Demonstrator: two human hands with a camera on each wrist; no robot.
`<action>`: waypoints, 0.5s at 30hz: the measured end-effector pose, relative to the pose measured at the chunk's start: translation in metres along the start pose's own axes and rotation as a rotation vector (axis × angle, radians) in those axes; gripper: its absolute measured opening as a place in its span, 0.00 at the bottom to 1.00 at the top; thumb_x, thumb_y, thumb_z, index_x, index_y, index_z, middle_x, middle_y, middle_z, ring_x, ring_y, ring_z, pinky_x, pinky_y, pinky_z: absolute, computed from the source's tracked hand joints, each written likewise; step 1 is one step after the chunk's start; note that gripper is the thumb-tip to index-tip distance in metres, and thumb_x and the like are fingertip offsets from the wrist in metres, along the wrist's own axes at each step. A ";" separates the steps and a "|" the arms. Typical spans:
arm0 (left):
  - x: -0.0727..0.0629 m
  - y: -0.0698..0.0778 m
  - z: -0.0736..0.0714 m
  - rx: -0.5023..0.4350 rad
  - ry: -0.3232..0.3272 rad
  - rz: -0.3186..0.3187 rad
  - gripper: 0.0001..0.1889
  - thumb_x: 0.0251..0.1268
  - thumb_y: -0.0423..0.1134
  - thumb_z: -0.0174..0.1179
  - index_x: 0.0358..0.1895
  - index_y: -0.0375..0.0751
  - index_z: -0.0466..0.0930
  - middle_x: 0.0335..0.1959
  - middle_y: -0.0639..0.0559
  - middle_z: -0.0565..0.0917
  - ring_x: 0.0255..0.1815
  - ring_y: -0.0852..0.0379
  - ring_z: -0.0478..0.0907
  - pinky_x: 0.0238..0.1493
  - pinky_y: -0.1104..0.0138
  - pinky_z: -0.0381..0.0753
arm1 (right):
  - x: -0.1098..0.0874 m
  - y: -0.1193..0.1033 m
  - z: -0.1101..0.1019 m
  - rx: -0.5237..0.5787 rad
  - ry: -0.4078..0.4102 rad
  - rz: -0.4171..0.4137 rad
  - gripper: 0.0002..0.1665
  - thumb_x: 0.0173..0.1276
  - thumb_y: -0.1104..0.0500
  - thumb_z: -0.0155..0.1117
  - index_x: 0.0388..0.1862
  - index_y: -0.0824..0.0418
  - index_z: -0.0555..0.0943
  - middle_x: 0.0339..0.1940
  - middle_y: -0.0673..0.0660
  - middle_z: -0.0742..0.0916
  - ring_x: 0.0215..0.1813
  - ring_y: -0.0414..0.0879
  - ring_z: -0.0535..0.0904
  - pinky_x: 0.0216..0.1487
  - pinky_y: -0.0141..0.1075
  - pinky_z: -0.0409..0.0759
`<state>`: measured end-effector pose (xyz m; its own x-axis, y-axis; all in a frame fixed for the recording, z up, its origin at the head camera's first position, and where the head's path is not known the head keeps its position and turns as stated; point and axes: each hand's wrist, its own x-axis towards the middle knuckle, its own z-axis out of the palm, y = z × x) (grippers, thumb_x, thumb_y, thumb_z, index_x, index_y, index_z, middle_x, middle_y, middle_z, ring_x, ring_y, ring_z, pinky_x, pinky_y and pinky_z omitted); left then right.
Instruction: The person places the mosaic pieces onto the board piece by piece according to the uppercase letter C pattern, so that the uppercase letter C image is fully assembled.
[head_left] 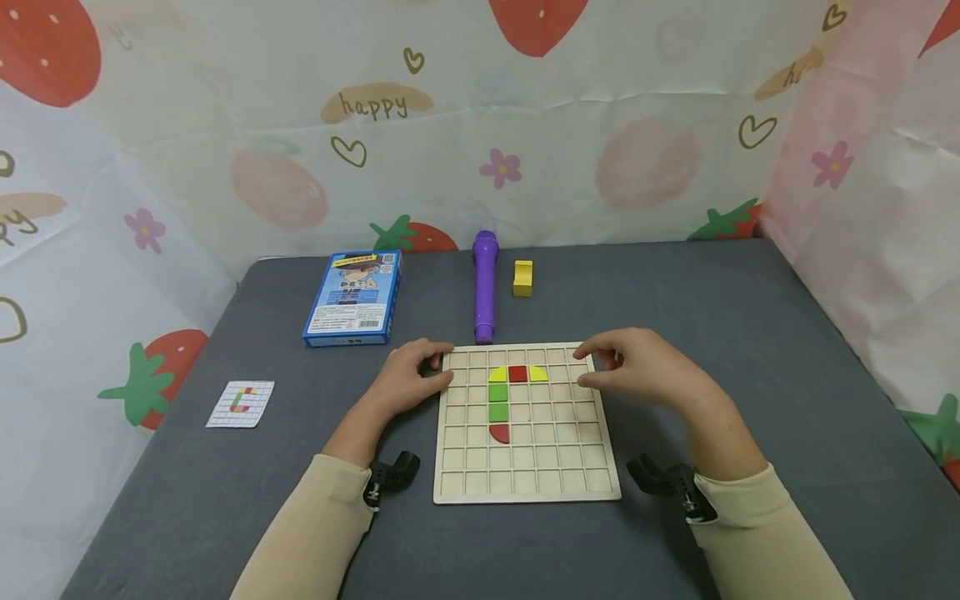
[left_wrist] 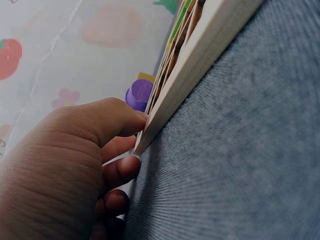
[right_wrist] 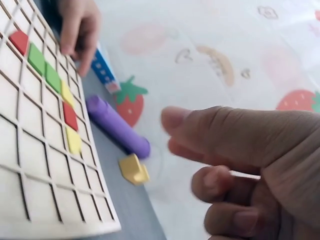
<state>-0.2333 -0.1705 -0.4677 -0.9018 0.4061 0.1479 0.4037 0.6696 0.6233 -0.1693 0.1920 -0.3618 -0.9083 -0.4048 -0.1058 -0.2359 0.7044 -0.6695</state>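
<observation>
One grid board (head_left: 555, 458) lies on surface (head_left: 750, 333): left hand (head_left: 408, 375) grasps far-left corner; right hand (head_left: 633, 358) released, just beside far-right edge. Purple tube (head_left: 485, 287) crowds far edge; surface extends wide rightward.

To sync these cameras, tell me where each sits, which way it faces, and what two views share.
Head: on the head, facing forward and down at the board; left grip, right grip and sleeves show.
Left wrist: on that wrist, facing the board's edge; left grip only.
Right wrist: on that wrist, facing the board and backdrop; both grips.
Head and right wrist share the purple stick.
</observation>
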 end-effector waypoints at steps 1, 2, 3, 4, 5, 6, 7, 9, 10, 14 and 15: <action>0.000 0.000 0.000 0.001 0.000 0.000 0.20 0.67 0.41 0.68 0.61 0.41 0.84 0.35 0.52 0.75 0.39 0.51 0.69 0.47 0.55 0.60 | -0.001 0.003 -0.003 0.003 -0.008 0.009 0.22 0.68 0.54 0.74 0.58 0.61 0.85 0.29 0.52 0.75 0.30 0.46 0.69 0.32 0.41 0.69; 0.000 0.000 0.000 0.001 0.000 0.000 0.21 0.67 0.41 0.68 0.61 0.41 0.84 0.35 0.52 0.75 0.39 0.52 0.69 0.47 0.55 0.59 | -0.001 0.007 -0.005 0.011 -0.019 0.022 0.23 0.68 0.55 0.73 0.59 0.62 0.84 0.29 0.53 0.74 0.29 0.46 0.69 0.32 0.41 0.69; 0.000 0.000 0.000 0.001 0.000 -0.001 0.21 0.67 0.41 0.68 0.61 0.41 0.84 0.35 0.52 0.75 0.39 0.52 0.69 0.47 0.54 0.59 | -0.001 0.011 -0.008 0.022 -0.031 0.037 0.23 0.68 0.55 0.73 0.60 0.62 0.84 0.28 0.53 0.74 0.28 0.47 0.69 0.32 0.41 0.69; 0.000 0.000 0.000 0.002 0.001 -0.001 0.21 0.67 0.41 0.68 0.61 0.41 0.84 0.35 0.52 0.75 0.39 0.52 0.69 0.48 0.54 0.59 | -0.002 0.015 -0.011 0.030 -0.040 0.048 0.24 0.68 0.55 0.73 0.60 0.63 0.84 0.28 0.53 0.74 0.27 0.46 0.69 0.31 0.41 0.69; 0.000 0.000 0.000 0.003 0.000 -0.001 0.21 0.67 0.41 0.68 0.61 0.42 0.84 0.35 0.53 0.75 0.39 0.52 0.69 0.48 0.54 0.59 | -0.002 0.020 -0.013 0.043 -0.049 0.058 0.24 0.68 0.56 0.73 0.61 0.64 0.83 0.27 0.53 0.74 0.26 0.46 0.69 0.31 0.40 0.69; 0.000 0.000 0.000 0.004 0.000 -0.001 0.21 0.67 0.41 0.68 0.61 0.42 0.84 0.35 0.53 0.75 0.39 0.52 0.69 0.48 0.54 0.59 | -0.002 0.025 -0.014 0.055 -0.056 0.066 0.25 0.68 0.56 0.73 0.62 0.64 0.83 0.26 0.53 0.74 0.25 0.46 0.69 0.30 0.40 0.69; 0.000 0.000 0.000 0.005 0.000 -0.002 0.21 0.67 0.41 0.67 0.61 0.42 0.84 0.35 0.53 0.75 0.40 0.52 0.69 0.48 0.54 0.59 | -0.002 0.030 -0.016 0.062 -0.061 0.072 0.26 0.68 0.57 0.73 0.62 0.65 0.82 0.25 0.53 0.74 0.25 0.46 0.69 0.30 0.40 0.69; 0.000 0.000 0.000 0.007 -0.002 -0.003 0.21 0.67 0.41 0.67 0.62 0.42 0.84 0.35 0.53 0.75 0.40 0.51 0.69 0.48 0.54 0.59 | -0.002 0.040 -0.018 0.089 -0.071 0.095 0.27 0.68 0.57 0.74 0.62 0.66 0.82 0.24 0.53 0.74 0.26 0.46 0.68 0.30 0.39 0.68; 0.000 0.000 0.000 0.008 -0.003 -0.005 0.21 0.67 0.41 0.67 0.62 0.42 0.84 0.35 0.52 0.75 0.40 0.51 0.69 0.48 0.54 0.59 | -0.002 0.044 -0.019 0.102 -0.075 0.107 0.27 0.68 0.58 0.74 0.63 0.67 0.81 0.23 0.52 0.73 0.26 0.47 0.68 0.29 0.39 0.67; 0.000 0.000 0.001 0.012 -0.002 -0.011 0.21 0.67 0.42 0.68 0.61 0.42 0.84 0.35 0.52 0.75 0.41 0.51 0.69 0.48 0.54 0.59 | -0.001 0.060 -0.020 0.149 -0.101 0.167 0.25 0.67 0.62 0.73 0.61 0.70 0.81 0.25 0.52 0.77 0.30 0.46 0.70 0.32 0.38 0.68; 0.000 0.001 0.001 0.012 -0.002 -0.012 0.21 0.66 0.42 0.68 0.61 0.42 0.84 0.35 0.53 0.75 0.41 0.51 0.69 0.49 0.54 0.59 | 0.000 0.064 -0.019 0.158 -0.111 0.175 0.24 0.67 0.62 0.72 0.60 0.71 0.81 0.27 0.52 0.80 0.32 0.46 0.72 0.34 0.38 0.69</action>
<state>-0.2328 -0.1697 -0.4677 -0.9065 0.3987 0.1389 0.3944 0.6822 0.6156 -0.1906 0.2484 -0.3903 -0.8849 -0.3525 -0.3043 -0.0140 0.6733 -0.7393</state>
